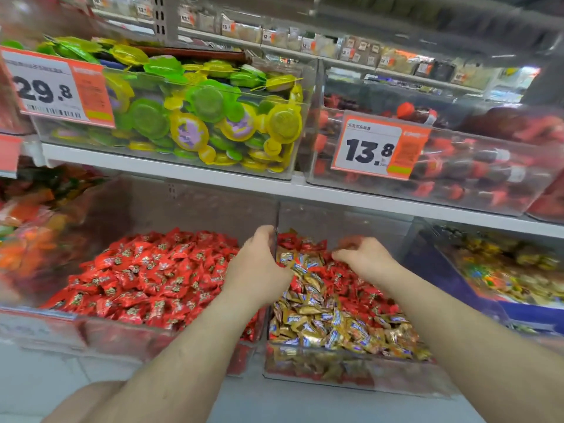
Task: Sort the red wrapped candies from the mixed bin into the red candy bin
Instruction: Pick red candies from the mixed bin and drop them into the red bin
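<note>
Head view: red wrapped candies [308, 244] scattered among gold ones in mixed bin [351, 378]. Light, crinkly, slippery; best pinched at twisted ends. Right hand [364, 257] curled, apparently pinching one; left hand [259, 267] fingers unclear.

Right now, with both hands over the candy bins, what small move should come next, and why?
Probably the right hand should pinch a red candy from the mixed bin: its curled fingers sit among red wrappers at the back, and many reds remain among the gold candies. The left hand straddles the divider beside the red candy bin.
</note>
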A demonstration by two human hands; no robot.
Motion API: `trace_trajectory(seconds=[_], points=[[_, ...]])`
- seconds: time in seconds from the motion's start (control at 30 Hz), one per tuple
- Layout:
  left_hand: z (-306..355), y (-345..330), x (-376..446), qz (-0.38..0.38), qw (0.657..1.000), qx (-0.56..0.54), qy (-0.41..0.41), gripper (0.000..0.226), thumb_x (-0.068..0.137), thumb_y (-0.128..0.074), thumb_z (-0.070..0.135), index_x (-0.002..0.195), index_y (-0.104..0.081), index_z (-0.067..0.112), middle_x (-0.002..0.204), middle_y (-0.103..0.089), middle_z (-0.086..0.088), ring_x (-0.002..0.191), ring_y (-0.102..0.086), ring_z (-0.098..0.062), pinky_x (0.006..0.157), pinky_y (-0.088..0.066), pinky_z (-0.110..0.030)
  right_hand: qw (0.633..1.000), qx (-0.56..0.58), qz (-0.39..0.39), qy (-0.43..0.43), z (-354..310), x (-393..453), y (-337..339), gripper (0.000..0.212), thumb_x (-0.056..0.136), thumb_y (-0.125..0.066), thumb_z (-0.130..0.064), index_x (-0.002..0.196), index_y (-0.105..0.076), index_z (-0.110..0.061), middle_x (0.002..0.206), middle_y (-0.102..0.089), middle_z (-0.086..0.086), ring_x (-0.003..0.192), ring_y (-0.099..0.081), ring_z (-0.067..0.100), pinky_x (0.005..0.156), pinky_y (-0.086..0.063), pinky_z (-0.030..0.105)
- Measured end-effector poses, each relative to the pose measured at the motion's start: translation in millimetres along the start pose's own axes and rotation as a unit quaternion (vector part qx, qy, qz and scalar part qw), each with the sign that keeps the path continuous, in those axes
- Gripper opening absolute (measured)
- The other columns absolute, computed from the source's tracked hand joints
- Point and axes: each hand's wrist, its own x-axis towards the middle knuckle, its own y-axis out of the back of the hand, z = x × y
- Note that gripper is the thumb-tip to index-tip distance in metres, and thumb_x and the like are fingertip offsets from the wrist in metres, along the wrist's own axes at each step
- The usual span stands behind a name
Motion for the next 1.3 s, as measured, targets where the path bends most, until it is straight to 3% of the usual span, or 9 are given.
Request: trace_trajectory(seconds=[0.1,0.17,0.27,0.47,0.63,0.77,0.93,1.13,1.3], points=[[0.0,-1.8,-3.4,0.014,0.999,-0.043,0.024,0.079,0.075,-0.061,0.006,0.145,-0.032,0.028,0.131,-0.057,0.010,0.102,-0.063,-0.014,0.086,-0.053,-0.037,0.997,-0.018,-0.069,0.009,-12.5,25.7,-11.8,0.042,0.092,-0.064,-0.032,0.131,-0.059,-0.016,0.125,-0.055,-0.001,0.122,-0.053,0.023,0.094,-0.038,0.025],[0.6,-1.6,-5.7,0.014,0.997,-0.070,0.033,0.079,0.077,-0.061,0.004,0.146,-0.031,0.028,0.129,-0.057,0.014,0.099,-0.063,-0.010,0.084,-0.054,-0.037,0.991,-0.011,-0.134,0.015,-21.2,40.2,-24.7,0.034,0.095,-0.055,-0.040,0.121,-0.066,-0.021,0.121,-0.062,-0.005,0.116,-0.059,0.023,0.103,-0.041,0.028],[0.8,-0.5,-7.3,0.020,0.995,-0.090,0.040,0.078,0.076,-0.061,0.004,0.145,-0.034,0.030,0.126,-0.058,0.016,0.103,-0.063,-0.011,0.088,-0.055,-0.041,0.980,0.054,-0.189,-0.001,-31.4,55.4,-43.4,0.033,0.097,-0.046,-0.046,0.096,-0.073,-0.027,0.092,-0.075,-0.004,0.085,-0.070,0.015,0.083,-0.052,0.027],[0.7,0.5,-9.2,0.024,0.995,-0.092,0.037,0.074,0.076,-0.060,0.003,0.142,-0.038,0.030,0.120,-0.056,0.018,0.087,-0.065,-0.018,0.087,-0.054,-0.041,0.953,0.076,-0.293,-0.005,-48.4,56.7,-52.2,0.029,0.099,-0.048,-0.035,0.091,-0.071,-0.019,0.073,-0.074,-0.002,0.066,-0.069,0.012,0.066,-0.052,0.018],[0.2,0.0,-7.5,0.040,0.995,-0.089,0.033,0.069,0.077,-0.063,0.005,0.140,-0.043,0.025,0.124,-0.058,0.013,0.090,-0.063,-0.016,0.086,-0.052,-0.035,0.924,-0.037,-0.380,-0.018,-48.5,35.0,-35.7,0.024,0.093,-0.058,-0.037,0.095,-0.073,-0.018,0.093,-0.075,0.000,0.086,-0.069,0.016,0.082,-0.053,0.028],[0.8,-1.4,-9.3,0.051,0.993,-0.102,0.036,0.065,0.079,-0.063,0.003,0.138,-0.046,0.022,0.127,-0.058,0.008,0.096,-0.059,-0.014,0.088,-0.050,-0.032,0.927,-0.164,-0.327,0.082,-39.3,14.2,-9.5,0.025,0.087,-0.067,-0.040,0.088,-0.070,-0.016,0.086,-0.065,-0.012,0.080,-0.059,0.008,0.078,-0.042,0.027],[0.8,-2.0,-8.3,0.046,0.993,-0.103,0.034,0.066,0.081,-0.063,0.000,0.140,-0.044,0.021,0.135,-0.056,0.004,0.105,-0.056,-0.014,0.087,-0.051,-0.032,0.936,-0.226,-0.264,0.061,-10.7,-12.7,17.4,0.051,0.080,-0.073,-0.042,0.123,-0.063,-0.019,0.140,-0.055,0.001,0.127,-0.051,0.024,0.109,-0.039,0.042],[6.5,0.7,-9.6,0.046,0.998,0.046,0.009,0.059,0.083,-0.064,0.014,0.138,-0.047,0.026,0.133,-0.058,0.000,0.115,-0.058,-0.023,0.092,-0.049,-0.036,0.959,-0.221,-0.161,0.079,32.4,-43.0,43.5,0.030,0.072,-0.079,-0.047,0.099,-0.067,-0.048,0.086,-0.063,-0.023,0.086,-0.059,0.016,0.107,-0.036,0.034],[18.8,-2.0,-11.6,0.107,0.965,0.225,-0.078,0.054,0.085,-0.060,0.019,0.137,-0.049,0.026,0.135,-0.054,-0.001,0.119,-0.052,-0.029,0.088,-0.046,-0.041,0.970,-0.189,-0.133,0.076,53.7,-68.5,65.3,0.029,0.065,-0.077,-0.039,0.084,-0.065,-0.057,0.107,-0.060,-0.023,0.110,-0.049,0.015,0.106,-0.031,0.037]])
